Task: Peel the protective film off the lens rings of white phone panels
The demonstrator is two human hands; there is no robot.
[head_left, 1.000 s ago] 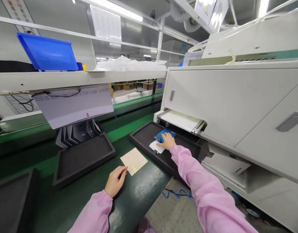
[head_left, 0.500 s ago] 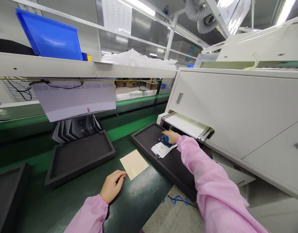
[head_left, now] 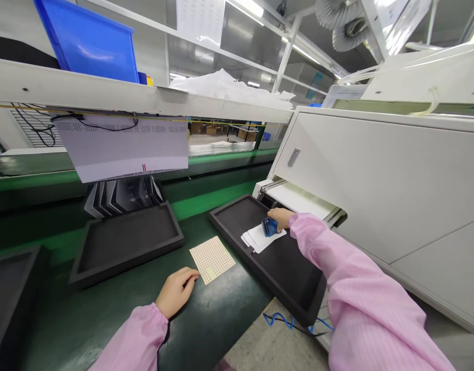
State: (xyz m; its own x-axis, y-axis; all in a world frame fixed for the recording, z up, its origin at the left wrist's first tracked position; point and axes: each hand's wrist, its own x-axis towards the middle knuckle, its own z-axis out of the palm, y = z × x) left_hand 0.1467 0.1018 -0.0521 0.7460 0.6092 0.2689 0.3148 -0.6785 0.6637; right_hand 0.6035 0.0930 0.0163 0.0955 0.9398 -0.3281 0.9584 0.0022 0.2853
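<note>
My right hand is closed on a small glossy dark-blue panel, held tilted over several white flat cards. The cards lie overlapping in a long black foam tray. On the green tabletop, my left hand rests with its fingers curled and thumb tip against them. Whatever may be between those fingertips is hidden. They are right by the left edge of a cream sheet covered in rows of small reddish dots.
Another black tray stands to the left, with a row of dark upright panels behind it. A further black tray is at the far left. A white machine with a conveyor belt borders the right side.
My right hand has drawn slightly toward the right and tipped the blue panel up over the cards. My left hand stays by the dotted sheet. The camera view has shifted a little.
</note>
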